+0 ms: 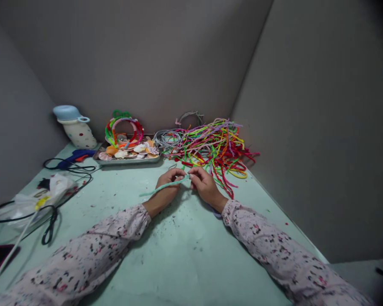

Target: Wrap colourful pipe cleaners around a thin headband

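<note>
A light teal fuzzy strip (158, 189) runs from between my fingertips out to the left, over my left wrist. My left hand (170, 182) pinches it near its right end. Close beside it, my right hand (204, 183) is closed at the same end of the strip, thumb and forefinger together. Both hands are just above the table, near its middle. What lies exactly between the fingertips is too small to make out.
Behind my hands are a metal tray (127, 161) of shells with colourful rings, coiled grey wire (169, 139) and a pile of coloured fuzzy strips (217, 146). A bottle (79, 134), black cables (51, 225) and a plastic bag (59, 187) are at the left.
</note>
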### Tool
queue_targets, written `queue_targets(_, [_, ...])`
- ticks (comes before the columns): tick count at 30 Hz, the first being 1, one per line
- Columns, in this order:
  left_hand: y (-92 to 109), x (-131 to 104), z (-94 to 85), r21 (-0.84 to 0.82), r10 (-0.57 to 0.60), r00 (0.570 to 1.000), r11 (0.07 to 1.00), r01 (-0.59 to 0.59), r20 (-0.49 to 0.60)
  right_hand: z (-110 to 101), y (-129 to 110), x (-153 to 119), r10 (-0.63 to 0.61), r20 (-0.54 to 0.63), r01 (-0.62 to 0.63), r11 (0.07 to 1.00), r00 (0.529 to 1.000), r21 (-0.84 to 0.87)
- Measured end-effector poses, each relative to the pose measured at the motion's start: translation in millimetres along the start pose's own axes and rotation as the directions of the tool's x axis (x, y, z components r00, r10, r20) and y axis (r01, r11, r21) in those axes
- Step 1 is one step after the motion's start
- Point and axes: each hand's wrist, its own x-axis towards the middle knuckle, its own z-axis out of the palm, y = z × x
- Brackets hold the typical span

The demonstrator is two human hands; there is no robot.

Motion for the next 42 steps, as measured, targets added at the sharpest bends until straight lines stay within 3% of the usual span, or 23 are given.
queue_targets(10, [0.9, -1.9, -1.7, 0.049, 0.058, 0.998, 0.997, -0.059, 0.031, -0.6, 3.9, 1.5, 0.001, -0.003, -0.001, 0.999, 1.0, 0.036])
queue_targets(23, [-8.1, 0.1, -1.0, 0.083, 0.054, 0.998, 0.995, -0.055, 0.014, 1.1, 4.6, 0.9, 0.011, -0.002, -0.011, 0.998, 1.0, 0.061])
queue_targets(28, [-8.3, 0.3, -2.8, 0.041, 0.004, 0.998, 0.999, -0.007, 0.064, 0.5, 2.7, -0.3, -0.008, 0.002, 0.008, 1.0, 1.0, 0.025])
queue_targets(34, [-3.8, 1.4, -2.3, -0.218, -0.113, 0.99, 0.968, 0.128, 0.08, -1.4, -1.7, -1.8, -0.057, 0.024, 0.058, 0.998, 0.998, -0.027])
queue_targets(39, [-6.2, 5.3, -2.6, -0.189, -0.214, 0.964, 0.952, 0.242, 0.155, -2.5, -5.2, -3.6, -0.102, 0.058, 0.108, 0.989, 0.993, -0.106])
queue_targets(42, [-9.2, 6.7, -3.8, -0.146, -0.203, 0.957, 0.961, 0.235, 0.21, -3.1, -7.5, -4.4, -0.126, 0.062, 0.134, 0.98, 0.99, -0.146])
